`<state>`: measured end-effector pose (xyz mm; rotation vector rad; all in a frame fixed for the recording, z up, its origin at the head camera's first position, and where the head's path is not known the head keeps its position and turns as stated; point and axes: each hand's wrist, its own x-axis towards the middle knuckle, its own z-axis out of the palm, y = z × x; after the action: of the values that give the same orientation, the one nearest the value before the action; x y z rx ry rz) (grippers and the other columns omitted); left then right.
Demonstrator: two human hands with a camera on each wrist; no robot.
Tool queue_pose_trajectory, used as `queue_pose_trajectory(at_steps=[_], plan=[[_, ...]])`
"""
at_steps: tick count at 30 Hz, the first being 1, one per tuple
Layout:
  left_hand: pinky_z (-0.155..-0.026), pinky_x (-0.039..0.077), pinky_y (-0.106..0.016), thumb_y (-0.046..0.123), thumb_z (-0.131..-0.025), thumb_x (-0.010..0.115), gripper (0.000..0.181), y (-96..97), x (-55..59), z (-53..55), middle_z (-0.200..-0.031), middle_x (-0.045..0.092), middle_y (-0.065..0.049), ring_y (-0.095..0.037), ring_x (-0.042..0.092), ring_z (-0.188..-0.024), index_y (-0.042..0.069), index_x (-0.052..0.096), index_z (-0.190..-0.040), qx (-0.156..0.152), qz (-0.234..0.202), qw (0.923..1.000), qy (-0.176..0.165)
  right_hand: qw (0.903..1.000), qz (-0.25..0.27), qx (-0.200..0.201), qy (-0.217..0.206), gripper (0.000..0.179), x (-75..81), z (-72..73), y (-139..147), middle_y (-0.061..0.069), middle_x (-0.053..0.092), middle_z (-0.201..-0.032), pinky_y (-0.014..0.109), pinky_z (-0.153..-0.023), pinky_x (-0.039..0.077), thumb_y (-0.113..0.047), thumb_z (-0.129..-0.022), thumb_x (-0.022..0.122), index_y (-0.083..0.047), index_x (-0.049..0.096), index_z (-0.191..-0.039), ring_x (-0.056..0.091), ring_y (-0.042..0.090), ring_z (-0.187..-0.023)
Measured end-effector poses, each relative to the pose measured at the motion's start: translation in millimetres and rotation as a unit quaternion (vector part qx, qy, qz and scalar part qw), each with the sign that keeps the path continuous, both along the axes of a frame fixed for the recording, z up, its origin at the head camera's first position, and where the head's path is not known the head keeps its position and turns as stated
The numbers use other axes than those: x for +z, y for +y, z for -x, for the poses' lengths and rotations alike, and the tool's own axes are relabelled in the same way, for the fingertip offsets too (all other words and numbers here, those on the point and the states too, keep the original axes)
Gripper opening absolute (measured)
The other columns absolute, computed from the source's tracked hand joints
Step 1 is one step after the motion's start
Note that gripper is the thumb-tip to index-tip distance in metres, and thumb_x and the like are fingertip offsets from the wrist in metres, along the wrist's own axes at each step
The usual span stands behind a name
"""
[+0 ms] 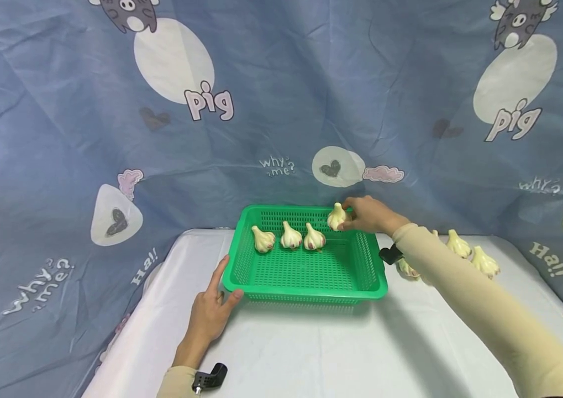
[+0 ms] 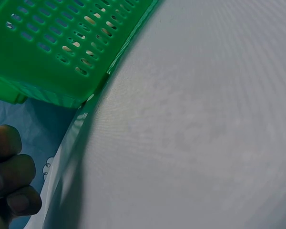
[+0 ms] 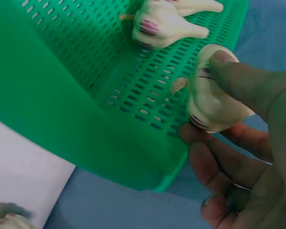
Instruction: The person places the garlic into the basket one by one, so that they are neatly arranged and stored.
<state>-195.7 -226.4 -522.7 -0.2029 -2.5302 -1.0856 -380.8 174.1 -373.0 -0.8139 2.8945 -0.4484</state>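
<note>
My right hand (image 1: pixel 368 214) pinches a garlic bulb (image 1: pixel 337 218) between thumb and fingers, over the back right corner of a green plastic basket (image 1: pixel 306 293). In the right wrist view the bulb (image 3: pixel 212 95) shows its root tuft and purplish streaks, stem towards the palm. Inside the basket, a row of three garlic bulbs (image 1: pixel 291 236) stands towards the back and left. My left hand (image 1: pixel 210 312) lies at the basket's front left corner, thumb and forefinger spread along the rim. In the left wrist view its fingers (image 2: pixel 14 174) appear beside the basket's slotted wall (image 2: pixel 62 52).
Several more garlic bulbs (image 1: pixel 484 262) lie on the white table (image 1: pixel 311 354) right of the basket, partly hidden by my right sleeve (image 1: pixel 480 298). A blue cloth (image 1: pixel 271 110) with printed pigs hangs behind the table.
</note>
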Motion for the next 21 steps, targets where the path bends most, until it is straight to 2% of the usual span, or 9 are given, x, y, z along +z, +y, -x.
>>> queue_pose_trajectory(at_steps=[7,11,14,17,21], plan=[[-0.040,0.020,-0.020,0.058,-0.096,0.072,0.087,0.7,-0.9,0.0,-0.047,0.028,0.024,0.009,0.017,-0.043,0.039,0.029,-0.168,0.001,0.001,1.0000,0.005,0.9984,-0.051,-0.025,-0.004,0.064,-8.0,5.4,-7.6,0.009,0.073,-0.099,0.051,-0.088,0.055,-0.043,-0.092,0.084,-0.001,0.066,-0.136,0.068,0.026,-0.090],[-0.040,0.020,-0.020,0.058,-0.096,0.072,0.086,0.5,-2.0,-0.8,-0.047,0.027,0.024,0.009,0.016,-0.043,0.039,0.029,-0.168,0.002,0.003,1.0000,0.007,0.9980,-0.059,-0.018,-0.013,0.045,-15.8,8.2,-10.2,0.006,0.068,-0.090,0.046,-0.080,0.052,-0.044,-0.092,0.084,-0.004,0.071,-0.111,0.062,0.023,-0.083],[-0.040,0.019,-0.020,0.059,-0.096,0.071,0.086,0.3,-2.2,-1.7,-0.047,0.027,0.024,0.009,0.016,-0.042,0.039,0.029,-0.168,0.001,0.003,1.0000,0.007,0.9967,-0.073,-0.014,-0.035,0.037,-20.0,8.2,-11.5,0.003,0.064,-0.086,0.042,-0.076,0.049,-0.044,-0.093,0.082,-0.010,0.067,-0.092,0.058,0.022,-0.080],[-0.040,0.019,-0.019,0.061,-0.096,0.069,0.086,0.1,-2.2,-1.4,-0.047,0.027,0.025,0.010,0.016,-0.043,0.039,0.029,-0.168,-0.001,0.005,1.0000,0.008,0.9945,-0.086,-0.021,-0.055,0.036,-21.8,7.8,-12.3,0.001,0.060,-0.081,0.038,-0.074,0.047,-0.043,-0.095,0.081,-0.013,0.063,-0.084,0.056,0.019,-0.077],[-0.040,0.019,-0.019,0.064,-0.097,0.067,0.086,-0.6,-2.1,0.7,-0.047,0.027,0.025,0.010,0.016,-0.043,0.038,0.029,-0.169,-0.003,0.007,0.9999,0.015,0.9928,-0.098,-0.024,-0.065,0.038,-20.5,7.9,-13.8,0.000,0.053,-0.078,0.036,-0.071,0.043,-0.041,-0.095,0.082,-0.013,0.059,-0.082,0.052,0.018,-0.075]])
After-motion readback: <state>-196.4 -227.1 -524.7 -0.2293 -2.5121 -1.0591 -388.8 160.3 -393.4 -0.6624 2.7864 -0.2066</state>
